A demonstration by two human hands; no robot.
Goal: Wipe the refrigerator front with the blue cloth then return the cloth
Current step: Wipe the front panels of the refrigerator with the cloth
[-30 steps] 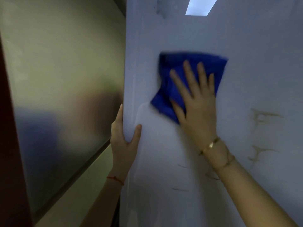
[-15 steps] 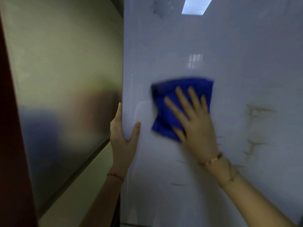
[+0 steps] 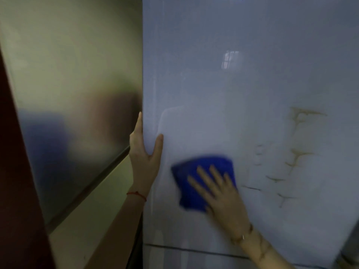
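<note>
The left hand (image 3: pixel 144 152) grips the left edge of the fridge door (image 3: pixel 242 94), thumb on the front. Right of it, the right hand (image 3: pixel 219 193) lies flat with fingers spread, pressing the blue cloth (image 3: pixel 196 171) against the door. Brown stains (image 3: pixel 297 121) sit farther right.

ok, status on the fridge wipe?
Right hand flat on cloth, pressing it to the fridge door. Left hand gripping the door's left edge. Brown stains right of the cloth, unwiped. Nothing in the way.
</note>
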